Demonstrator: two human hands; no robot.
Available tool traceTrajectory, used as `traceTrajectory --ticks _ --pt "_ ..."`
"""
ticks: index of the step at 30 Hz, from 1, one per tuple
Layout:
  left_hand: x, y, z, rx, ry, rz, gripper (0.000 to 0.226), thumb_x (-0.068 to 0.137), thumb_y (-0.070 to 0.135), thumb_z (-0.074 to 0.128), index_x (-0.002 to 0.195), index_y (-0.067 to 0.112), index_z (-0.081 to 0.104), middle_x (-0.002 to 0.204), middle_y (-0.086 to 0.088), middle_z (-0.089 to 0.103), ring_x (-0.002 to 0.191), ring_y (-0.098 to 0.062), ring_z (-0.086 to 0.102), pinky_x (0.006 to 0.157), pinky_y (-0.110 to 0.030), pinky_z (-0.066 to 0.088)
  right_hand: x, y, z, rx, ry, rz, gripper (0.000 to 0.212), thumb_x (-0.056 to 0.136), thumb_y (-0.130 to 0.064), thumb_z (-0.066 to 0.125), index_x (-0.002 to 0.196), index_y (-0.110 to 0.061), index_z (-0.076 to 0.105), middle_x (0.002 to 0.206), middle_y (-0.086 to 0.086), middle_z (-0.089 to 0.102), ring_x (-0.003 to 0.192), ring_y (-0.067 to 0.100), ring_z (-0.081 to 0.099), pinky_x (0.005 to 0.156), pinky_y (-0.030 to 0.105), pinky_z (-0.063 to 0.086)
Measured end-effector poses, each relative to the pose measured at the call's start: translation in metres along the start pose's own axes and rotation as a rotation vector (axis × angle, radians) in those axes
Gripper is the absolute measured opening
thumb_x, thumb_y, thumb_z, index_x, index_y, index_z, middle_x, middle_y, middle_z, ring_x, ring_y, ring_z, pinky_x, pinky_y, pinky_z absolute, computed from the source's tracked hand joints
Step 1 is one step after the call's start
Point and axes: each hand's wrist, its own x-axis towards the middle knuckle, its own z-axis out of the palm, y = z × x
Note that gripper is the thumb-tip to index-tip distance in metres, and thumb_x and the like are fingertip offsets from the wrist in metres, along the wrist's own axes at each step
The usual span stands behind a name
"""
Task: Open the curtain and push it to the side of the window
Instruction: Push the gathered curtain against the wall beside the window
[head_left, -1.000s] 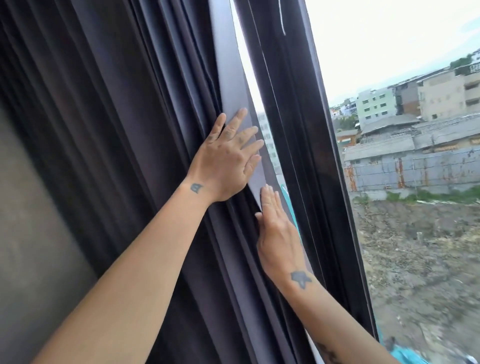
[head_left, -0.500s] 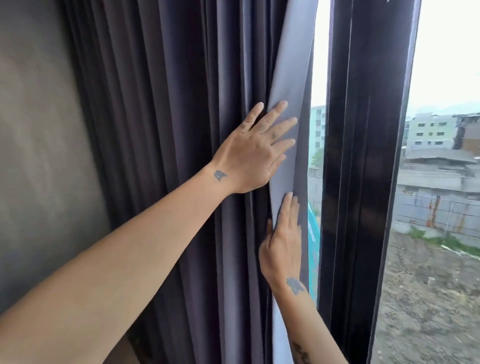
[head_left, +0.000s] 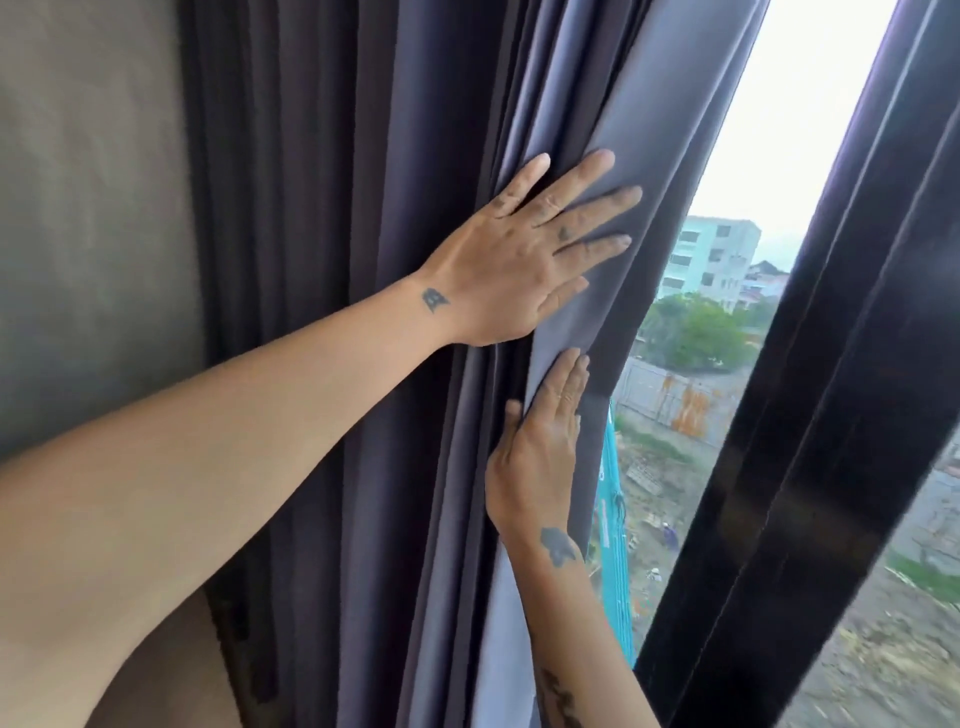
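Observation:
A dark grey-purple curtain (head_left: 363, 208) hangs bunched in tight folds against the left wall. My left hand (head_left: 524, 254) lies flat on its outer fold, fingers spread and pointing right. Just below, my right hand (head_left: 540, 447) presses flat against the curtain's right edge, fingers together and pointing up. Neither hand grips the cloth. Right of the curtain a narrow strip of window glass (head_left: 737, 260) shows daylight and buildings.
A plain grey wall (head_left: 93, 208) fills the left side. A wide black window frame post (head_left: 821, 415) runs diagonally on the right, with more glass beyond it. Outside lie buildings, trees and bare ground far below.
The view has swung left and closer, so the wall and the gathered curtain fill more of the picture. Both hands stay flat on the curtain's edge, with the left fingers spread wider.

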Motion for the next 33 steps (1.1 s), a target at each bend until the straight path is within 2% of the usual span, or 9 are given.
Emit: traceTrajectory --ticks 3,8,19,33 --pt "-0.007 -0.014 0.014 -0.02 0.024 0.001 0.044 0.097 0.028 0.031 0.138 0.016 0.035 0.151 -0.009 0.028 0.139 -0.033 0.019 0.111 -0.05 0.012 0.009 -0.002 0.018 0.012 0.009 0.002 0.06 0.094 -0.012 0.033 0.139 -0.014 -0.006 0.154 0.01 -0.003 0.14 0.017 -0.005 0.112 0.042 0.006" --pt "-0.023 -0.04 0.042 -0.004 -0.001 0.001 0.046 0.097 0.029 0.027 0.141 0.015 0.03 0.152 -0.009 0.025 0.139 -0.033 0.016 0.112 -0.049 0.008 0.022 -0.003 0.053 0.002 -0.027 -0.02 0.058 0.094 -0.013 0.03 0.139 -0.016 -0.008 0.154 0.008 -0.005 0.137 0.01 -0.009 0.111 0.04 0.002" --pt "-0.092 -0.115 0.095 0.013 -0.081 -0.046 0.048 0.095 0.026 0.032 0.141 0.014 0.028 0.151 -0.012 0.026 0.138 -0.035 0.018 0.111 -0.049 0.009 0.042 -0.019 0.162 -0.033 -0.107 -0.026 0.059 0.095 -0.016 0.029 0.129 -0.023 -0.019 0.153 0.013 -0.004 0.14 0.023 -0.007 0.113 0.051 0.007" --pt "-0.154 -0.187 0.148 0.07 -0.21 -0.148 0.049 0.094 0.024 0.034 0.141 0.012 0.029 0.15 -0.012 0.027 0.138 -0.037 0.018 0.111 -0.049 0.012 0.072 -0.035 0.275 0.04 -0.241 -0.063 0.059 0.096 -0.018 0.028 0.127 -0.023 -0.021 0.153 0.012 -0.006 0.141 0.024 -0.007 0.114 0.047 0.008"
